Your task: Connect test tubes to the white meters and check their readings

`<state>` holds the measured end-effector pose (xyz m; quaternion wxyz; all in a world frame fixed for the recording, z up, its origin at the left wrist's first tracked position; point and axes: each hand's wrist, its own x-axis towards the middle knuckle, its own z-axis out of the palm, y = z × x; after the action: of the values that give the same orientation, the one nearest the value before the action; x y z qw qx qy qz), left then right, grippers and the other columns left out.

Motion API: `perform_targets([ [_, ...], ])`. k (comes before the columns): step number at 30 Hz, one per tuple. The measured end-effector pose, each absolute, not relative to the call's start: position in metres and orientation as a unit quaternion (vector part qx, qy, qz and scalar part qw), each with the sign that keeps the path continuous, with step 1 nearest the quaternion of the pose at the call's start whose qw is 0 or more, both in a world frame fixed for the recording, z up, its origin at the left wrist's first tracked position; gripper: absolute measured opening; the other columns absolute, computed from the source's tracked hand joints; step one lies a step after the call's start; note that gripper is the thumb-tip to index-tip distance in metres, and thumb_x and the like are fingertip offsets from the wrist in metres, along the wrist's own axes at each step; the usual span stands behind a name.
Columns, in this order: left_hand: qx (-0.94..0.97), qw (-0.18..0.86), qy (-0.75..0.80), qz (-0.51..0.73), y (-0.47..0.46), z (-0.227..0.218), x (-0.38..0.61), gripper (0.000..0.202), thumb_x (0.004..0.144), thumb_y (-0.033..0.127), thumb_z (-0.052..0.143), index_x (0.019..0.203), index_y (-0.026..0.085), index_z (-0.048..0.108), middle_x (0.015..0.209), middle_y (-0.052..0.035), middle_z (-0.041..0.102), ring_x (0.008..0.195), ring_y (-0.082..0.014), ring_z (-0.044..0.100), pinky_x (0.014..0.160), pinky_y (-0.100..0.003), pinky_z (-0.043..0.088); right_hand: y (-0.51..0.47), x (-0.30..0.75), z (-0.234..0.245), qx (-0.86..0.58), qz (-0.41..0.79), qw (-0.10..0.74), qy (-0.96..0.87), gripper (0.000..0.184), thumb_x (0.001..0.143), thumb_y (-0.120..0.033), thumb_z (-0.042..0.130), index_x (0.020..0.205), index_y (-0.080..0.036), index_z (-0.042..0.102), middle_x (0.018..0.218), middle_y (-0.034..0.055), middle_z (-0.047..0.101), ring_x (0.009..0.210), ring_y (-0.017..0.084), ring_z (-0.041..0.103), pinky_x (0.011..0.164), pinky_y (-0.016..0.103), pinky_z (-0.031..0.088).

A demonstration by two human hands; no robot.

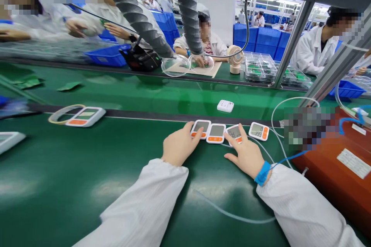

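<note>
Several small white digital timers with grey screens and orange buttons stand in a row on the green bench. My left hand grips the leftmost digital timer, fingers at its left edge and thumb over its lower right. Close beside it lies a second timer with a blank screen. My right hand, a blue band at its wrist, has its fingers spread over a tilted third timer, touching it and partly hiding it. The rightmost timer shows digits and lies apart from both hands.
Beyond the bench edge, a white device lies on the green belt. Another timer and a tape roll sit left. An orange-red machine with tubes stands right. Ducts hang ahead; co-workers sit opposite.
</note>
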<state>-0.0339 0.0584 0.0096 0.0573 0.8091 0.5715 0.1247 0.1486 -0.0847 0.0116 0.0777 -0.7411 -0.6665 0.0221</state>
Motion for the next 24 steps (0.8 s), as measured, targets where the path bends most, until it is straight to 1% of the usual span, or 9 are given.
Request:
perform_targets([
  [2,0.855,0.048,0.482,0.185,0.049,0.008,-0.029,0.052,0.093,0.049,0.042,0.129,0.018,0.06,0.09,-0.0137,0.071,0.087,-0.03,0.068,0.075,-0.036,0.049,-0.086,0.146,0.011,-0.728,0.012,0.063,-0.682,0.065,0.089,-0.048,0.07,0.147,-0.04,0.042,0.156,0.014,0.028,0.102,0.027,0.062,0.08,0.037,0.055],
  [3,0.882,0.048,0.418,0.212,0.046,0.005,-0.026,0.048,0.092,0.047,0.046,0.127,0.019,0.062,0.1,-0.0145,0.071,0.097,-0.0302,0.066,0.083,-0.038,0.049,-0.086,0.145,0.011,-0.73,0.007,0.055,-0.681,0.062,0.089,-0.047,0.07,0.145,-0.038,0.045,0.153,0.0142,0.033,0.106,0.029,0.059,0.081,0.039,0.054],
  [6,0.929,0.059,0.269,0.246,0.042,-0.007,-0.02,0.04,0.09,0.043,0.054,0.123,0.024,0.066,0.131,-0.0152,0.06,0.129,-0.0346,0.049,0.106,-0.05,0.04,-0.086,0.144,0.01,-0.741,-0.006,0.054,-0.669,0.057,0.09,-0.044,0.07,0.142,-0.031,0.051,0.142,0.0162,0.044,0.11,0.032,0.053,0.084,0.043,0.053],
  [8,0.935,0.073,0.25,0.241,0.046,-0.017,-0.018,0.038,0.092,0.042,0.052,0.123,0.026,0.066,0.137,-0.0147,0.056,0.136,-0.036,0.041,0.11,-0.056,0.035,-0.085,0.146,0.007,-0.733,-0.023,0.075,-0.676,0.056,0.089,-0.039,0.071,0.141,-0.028,0.052,0.144,0.0162,0.043,0.116,0.034,0.048,0.09,0.047,0.05],
  [12,0.927,0.094,0.276,0.236,0.057,-0.031,-0.019,0.037,0.095,0.039,0.046,0.121,0.023,0.067,0.136,-0.0155,0.057,0.133,-0.0345,0.047,0.109,-0.058,0.036,-0.083,0.154,-0.003,-0.706,-0.031,0.121,-0.697,0.052,0.087,-0.035,0.075,0.136,-0.035,0.057,0.157,0.0099,0.026,0.14,0.041,0.023,0.105,0.056,0.038],
  [14,0.921,0.1,0.279,0.252,0.058,-0.032,-0.019,0.034,0.094,0.034,0.046,0.118,0.021,0.068,0.135,-0.0162,0.058,0.133,-0.0341,0.047,0.11,-0.058,0.036,-0.082,0.157,-0.006,-0.693,-0.008,0.119,-0.711,0.046,0.088,-0.039,0.073,0.133,-0.037,0.06,0.158,0.0083,0.023,0.142,0.043,0.018,0.104,0.057,0.039],
  [17,0.912,0.126,0.261,0.29,0.052,-0.026,-0.017,0.03,0.093,0.029,0.047,0.11,0.019,0.069,0.13,-0.0153,0.061,0.133,-0.0323,0.046,0.11,-0.055,0.039,-0.081,0.159,-0.008,-0.683,0.015,0.114,-0.722,0.04,0.09,-0.042,0.07,0.129,-0.035,0.064,0.157,0.0088,0.025,0.139,0.041,0.026,0.1,0.055,0.043],
  [20,0.896,0.186,0.241,0.322,0.04,-0.014,-0.015,0.027,0.093,0.03,0.048,0.105,0.02,0.07,0.122,-0.0127,0.065,0.123,-0.0273,0.055,0.106,-0.047,0.044,-0.081,0.159,-0.007,-0.694,0.019,0.133,-0.708,0.031,0.091,-0.036,0.068,0.121,-0.03,0.067,0.152,0.0113,0.033,0.131,0.037,0.039,0.1,0.053,0.045],
  [24,0.83,0.353,0.285,0.324,0.026,-0.003,-0.01,0.031,0.092,0.04,0.051,0.1,0.018,0.07,0.105,-0.0118,0.071,0.097,-0.0233,0.067,0.093,-0.041,0.052,-0.081,0.156,-0.004,-0.709,0.02,0.24,-0.662,0.028,0.09,-0.023,0.065,0.118,-0.023,0.066,0.149,0.0148,0.033,0.132,0.031,0.043,0.106,0.044,0.043],
])
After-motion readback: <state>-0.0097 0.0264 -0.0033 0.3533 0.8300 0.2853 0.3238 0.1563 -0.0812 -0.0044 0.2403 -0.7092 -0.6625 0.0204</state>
